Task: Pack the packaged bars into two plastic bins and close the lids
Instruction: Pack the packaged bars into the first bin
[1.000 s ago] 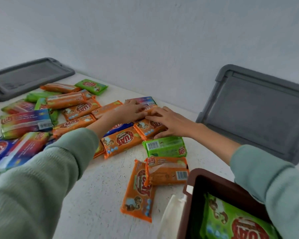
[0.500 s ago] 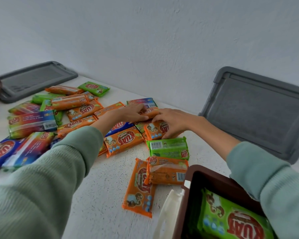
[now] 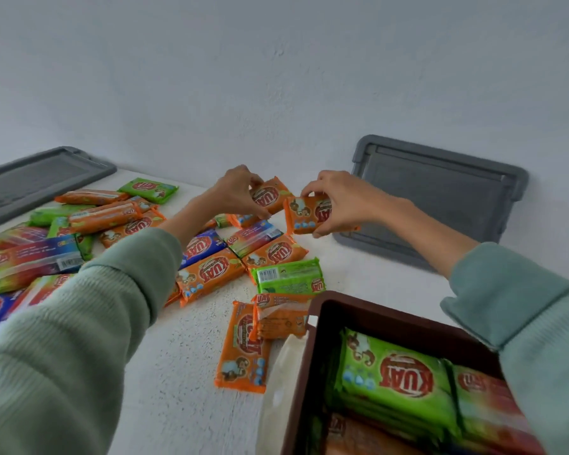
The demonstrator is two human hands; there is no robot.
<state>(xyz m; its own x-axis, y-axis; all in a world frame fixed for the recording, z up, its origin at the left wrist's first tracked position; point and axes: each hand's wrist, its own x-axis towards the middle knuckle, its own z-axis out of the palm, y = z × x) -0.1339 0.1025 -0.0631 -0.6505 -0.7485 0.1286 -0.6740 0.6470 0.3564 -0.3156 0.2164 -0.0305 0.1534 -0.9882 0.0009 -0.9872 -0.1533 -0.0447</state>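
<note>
1. Fingers of the left hand (image 3: 234,192) pinch 1 orange bar (image 3: 270,195), held up beyond and left of the brown bin (image 3: 375,311).
2. Right hand (image 3: 345,205) fingers pinch a 2nd orange bar (image 3: 304,213) beyond the bin's far-left corner, long axis crosswise.
3. Both bars must come back toward the bin; the right hand looks nearer.

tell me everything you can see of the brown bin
The brown bin looks like hard dark plastic, rectangular with a thick rim, standing open and lidless at the lower right of the white table. Green bars lie flat inside it. The right sleeve hides its right side, and the frame cuts off its near end.
</note>
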